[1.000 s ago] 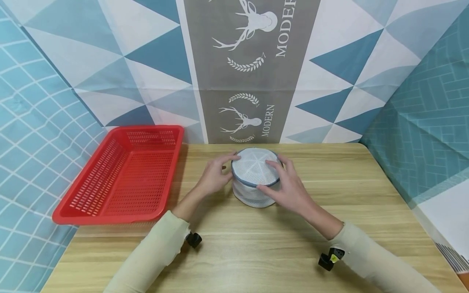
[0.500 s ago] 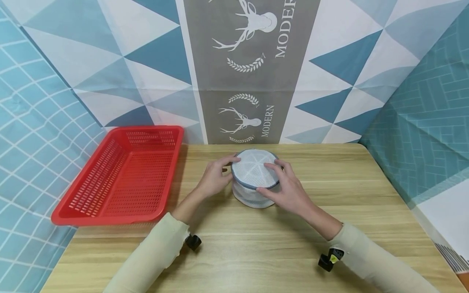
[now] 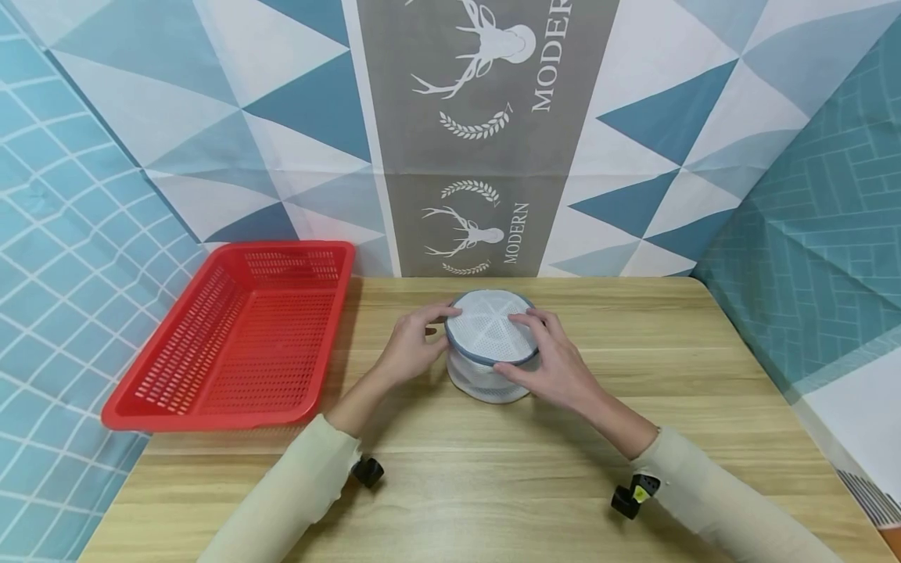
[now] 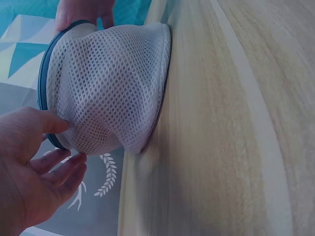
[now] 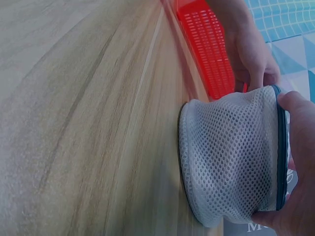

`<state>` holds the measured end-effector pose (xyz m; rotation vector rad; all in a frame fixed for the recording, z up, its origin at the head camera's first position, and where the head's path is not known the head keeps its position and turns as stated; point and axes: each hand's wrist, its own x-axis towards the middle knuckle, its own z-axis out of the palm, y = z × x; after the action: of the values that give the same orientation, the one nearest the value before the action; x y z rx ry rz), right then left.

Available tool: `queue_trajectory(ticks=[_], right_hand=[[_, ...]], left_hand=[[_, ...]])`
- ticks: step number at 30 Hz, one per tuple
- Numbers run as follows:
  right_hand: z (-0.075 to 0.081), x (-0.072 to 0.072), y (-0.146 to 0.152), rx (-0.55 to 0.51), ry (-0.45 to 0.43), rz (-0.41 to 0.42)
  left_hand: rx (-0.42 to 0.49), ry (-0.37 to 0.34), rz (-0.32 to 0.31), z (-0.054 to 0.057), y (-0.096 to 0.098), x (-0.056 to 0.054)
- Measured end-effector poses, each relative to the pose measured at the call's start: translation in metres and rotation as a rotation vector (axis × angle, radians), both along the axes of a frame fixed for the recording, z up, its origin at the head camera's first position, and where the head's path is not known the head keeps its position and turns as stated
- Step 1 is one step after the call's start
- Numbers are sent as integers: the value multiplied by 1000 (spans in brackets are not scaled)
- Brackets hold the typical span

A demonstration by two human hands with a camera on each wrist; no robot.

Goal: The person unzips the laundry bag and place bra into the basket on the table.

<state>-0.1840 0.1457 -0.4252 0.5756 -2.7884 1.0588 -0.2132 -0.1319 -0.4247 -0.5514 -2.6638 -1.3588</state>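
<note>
A white mesh laundry bag [image 3: 490, 327], round with a blue-grey trimmed rim, stands on the wooden table between both hands. Its mesh side bulges and creases in the left wrist view, where the bag [image 4: 110, 88] rests its base on the wood. My left hand [image 3: 415, 342] grips the left of the upper rim, thumb on the side and fingers over the edge. On the right of that rim, my right hand [image 3: 556, 360] holds on with the thumb at the front and fingers on the top. The right wrist view shows the bag's dark trim [image 5: 281, 147] beside the right thumb.
A red plastic basket [image 3: 310, 403] with slotted walls sits at the left of the wooden table [image 3: 493, 485]. Patterned wall coverings [image 3: 464, 156] rise behind the table and at both sides. Small black devices are strapped at both wrists.
The top of the mesh bag has sunk slightly toward the near side, and both hands have moved down a little with it, keeping their hold.
</note>
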Motion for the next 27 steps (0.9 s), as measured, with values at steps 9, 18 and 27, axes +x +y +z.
queue_trajectory(ticks=[9, 18, 27], right_hand=[[-4, -5, 3, 2, 25, 33], [-9, -10, 6, -6, 76, 64], [-8, -9, 6, -7, 71, 66]], left_hand=[[3, 0, 29, -1, -5, 6], [-4, 1, 22, -2, -8, 13], [-13, -4, 24, -2, -8, 12]])
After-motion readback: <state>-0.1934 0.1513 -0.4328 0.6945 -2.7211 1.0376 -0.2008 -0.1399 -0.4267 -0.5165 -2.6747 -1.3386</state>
